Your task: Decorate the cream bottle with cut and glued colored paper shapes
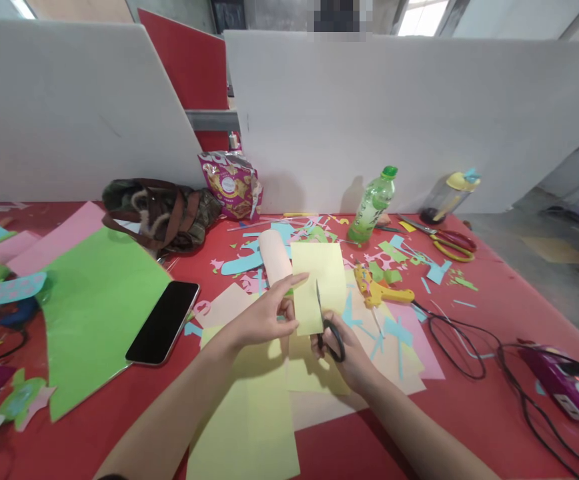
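My left hand [274, 310] pinches the left edge of a pale yellow sheet of paper [329, 267], held up above the table. Black-handled scissors [337, 341] are in my right hand [347, 353], their blades lying against the sheet and pointing away from me. A cut seems to run up from the sheet's lower edge, where the blades sit. Below my hands lie larger yellow sheets [244, 413] and pale peach sheets [314, 410]. Just beyond my left hand is a rolled peach tube [274, 253].
A yellow glue gun [382, 290] with a black cord lies right of the sheet. Behind stand a green bottle [372, 207], a snack bag [232, 183] and a camouflage bag [169, 210]. A phone [163, 323] rests on green sheet material [89, 313]. Red-handled shears [452, 243] lie far right, among paper scraps.
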Motion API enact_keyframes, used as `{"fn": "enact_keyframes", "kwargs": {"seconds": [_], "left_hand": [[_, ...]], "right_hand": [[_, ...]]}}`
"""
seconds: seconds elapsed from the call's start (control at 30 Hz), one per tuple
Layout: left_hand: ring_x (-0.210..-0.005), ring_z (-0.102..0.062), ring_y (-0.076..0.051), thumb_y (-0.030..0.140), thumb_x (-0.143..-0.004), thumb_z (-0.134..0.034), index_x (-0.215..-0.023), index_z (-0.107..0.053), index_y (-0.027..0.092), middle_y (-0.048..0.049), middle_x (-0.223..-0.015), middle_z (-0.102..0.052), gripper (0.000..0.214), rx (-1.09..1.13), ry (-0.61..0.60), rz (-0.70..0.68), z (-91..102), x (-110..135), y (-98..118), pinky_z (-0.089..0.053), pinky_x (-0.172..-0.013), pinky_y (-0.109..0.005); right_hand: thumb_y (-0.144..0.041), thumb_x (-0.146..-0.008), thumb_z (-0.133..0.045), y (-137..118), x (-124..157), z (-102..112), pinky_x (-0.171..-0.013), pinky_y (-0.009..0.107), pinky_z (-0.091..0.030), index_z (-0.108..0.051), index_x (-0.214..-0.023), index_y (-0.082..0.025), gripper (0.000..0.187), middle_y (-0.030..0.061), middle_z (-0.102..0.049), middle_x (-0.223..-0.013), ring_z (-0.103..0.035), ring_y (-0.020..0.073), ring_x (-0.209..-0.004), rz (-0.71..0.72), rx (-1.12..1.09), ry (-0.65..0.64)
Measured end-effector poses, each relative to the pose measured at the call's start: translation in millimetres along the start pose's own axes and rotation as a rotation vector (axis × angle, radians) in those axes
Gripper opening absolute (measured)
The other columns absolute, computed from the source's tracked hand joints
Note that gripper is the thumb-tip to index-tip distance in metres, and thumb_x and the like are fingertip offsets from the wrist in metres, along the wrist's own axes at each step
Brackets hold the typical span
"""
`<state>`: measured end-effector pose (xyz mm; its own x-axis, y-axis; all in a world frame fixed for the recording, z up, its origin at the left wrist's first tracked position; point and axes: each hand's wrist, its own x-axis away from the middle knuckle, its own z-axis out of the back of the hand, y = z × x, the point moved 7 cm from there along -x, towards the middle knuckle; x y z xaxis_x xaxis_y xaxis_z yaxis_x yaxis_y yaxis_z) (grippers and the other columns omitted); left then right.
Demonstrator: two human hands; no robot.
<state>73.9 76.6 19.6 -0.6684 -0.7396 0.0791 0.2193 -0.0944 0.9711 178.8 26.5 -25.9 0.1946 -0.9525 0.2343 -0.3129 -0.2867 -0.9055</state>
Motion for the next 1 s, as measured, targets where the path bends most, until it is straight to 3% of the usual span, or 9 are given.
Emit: {"fn": "enact_keyframes", "kwargs": {"seconds": [0.3, 0.5, 0.67, 0.87, 1.0], "left_hand": [[-0.061, -0.044, -0.006, 0.007, -0.066, -0.048, -0.129, -0.022, 0.023, -0.0034, -0.095, -0.047, 0.07, 0.0, 0.005, -0.023, 2.3, -0.2, 0.2, -0.041, -0.061, -0.022], [-0.06, -0.043, -0.006, 0.006, -0.065, -0.046, -0.128, -0.024, 0.023, 0.0009, -0.081, -0.047, 0.069, -0.046, 0.015, -0.037, 6.6, 1.7, 2.4, -0.04, -0.062, -0.023], [-0.057, -0.043, -0.007, 0.006, -0.065, -0.047, -0.129, -0.023, 0.02, 0.0073, -0.059, -0.038, 0.069, -0.079, 0.049, -0.004, 16.5, 3.8, 4.6, -0.039, -0.061, -0.021], [-0.058, -0.045, -0.006, 0.009, -0.066, -0.049, -0.125, -0.028, 0.019, -0.0025, -0.088, -0.052, 0.063, -0.037, 0.135, 0.015, 22.6, 0.8, 0.8, -0.041, -0.062, -0.023], [-0.077, -0.054, -0.013, 0.02, -0.071, -0.051, -0.115, -0.034, 0.013, -0.0066, -0.089, -0.056, 0.048, 0.178, 0.211, 0.095, 12.5, -5.5, -11.0, -0.043, -0.071, -0.027]], "right_hand": [[-0.053, -0.064, -0.06, 2.2, -1.1, 0.5, -0.048, 0.023, -0.029, -0.035, -0.071, -0.02, 0.041, -0.0063, -0.049, -0.057, -0.044, 0.0068, -0.046, 0.009, 0.015, 0.0], [-0.054, -0.064, -0.059, 2.5, -1.1, 0.2, -0.046, 0.022, -0.027, -0.035, -0.072, -0.02, 0.042, -0.0067, -0.048, -0.057, -0.043, 0.0063, -0.044, 0.013, 0.041, -0.006], [-0.053, -0.065, -0.059, 2.6, -0.4, -0.9, -0.044, 0.021, -0.026, -0.035, -0.07, -0.02, 0.041, -0.0065, -0.047, -0.058, -0.042, 0.0056, -0.042, 0.021, 0.035, -0.029], [-0.05, -0.068, -0.057, 1.1, -0.8, -3.4, -0.045, 0.021, -0.027, -0.037, -0.069, -0.019, 0.037, -0.0054, -0.047, -0.06, -0.043, 0.0053, -0.044, 0.074, 0.031, -0.041], [-0.049, -0.068, -0.058, 3.3, -1.0, -3.0, -0.044, 0.021, -0.027, -0.036, -0.069, -0.019, 0.037, -0.0057, -0.048, -0.06, -0.043, 0.0057, -0.043, 0.076, 0.013, -0.004]]}}
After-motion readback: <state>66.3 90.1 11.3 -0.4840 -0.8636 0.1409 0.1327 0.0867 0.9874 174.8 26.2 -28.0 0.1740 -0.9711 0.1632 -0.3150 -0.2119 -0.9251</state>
